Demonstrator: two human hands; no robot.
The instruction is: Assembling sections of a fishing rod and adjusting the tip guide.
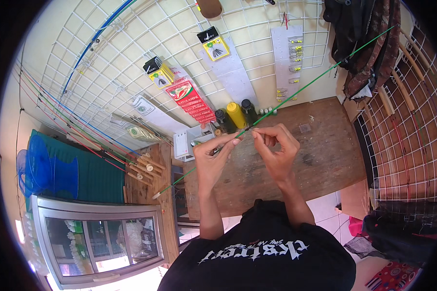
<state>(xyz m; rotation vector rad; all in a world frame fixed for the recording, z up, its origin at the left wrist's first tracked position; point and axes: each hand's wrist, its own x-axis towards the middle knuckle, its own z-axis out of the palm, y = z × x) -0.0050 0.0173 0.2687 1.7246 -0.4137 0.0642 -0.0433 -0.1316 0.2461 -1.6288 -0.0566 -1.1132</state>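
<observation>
A thin green fishing rod (301, 91) slants across the view, from a pale tip low on the left to the upper right. My left hand (213, 153) is closed around it, thumb and fingers pinching it just left of a black band (249, 128). Close to the band's right side is my right hand (277, 148), its thumb and forefinger pressed together and the other fingers curled. Whatever sits in that pinch is too small to make out. Both hands are above a worn brown wooden table (320, 131).
Dark bottles (248, 110) and a yellow bottle (236, 115) stand at the table's back, beside a white plastic box (182, 145). Tackle packets (214, 46) hang on a white wire grid. Left are wooden reels (141, 169) and a glass-fronted cabinet (99, 242); dark bags (364, 43) hang right.
</observation>
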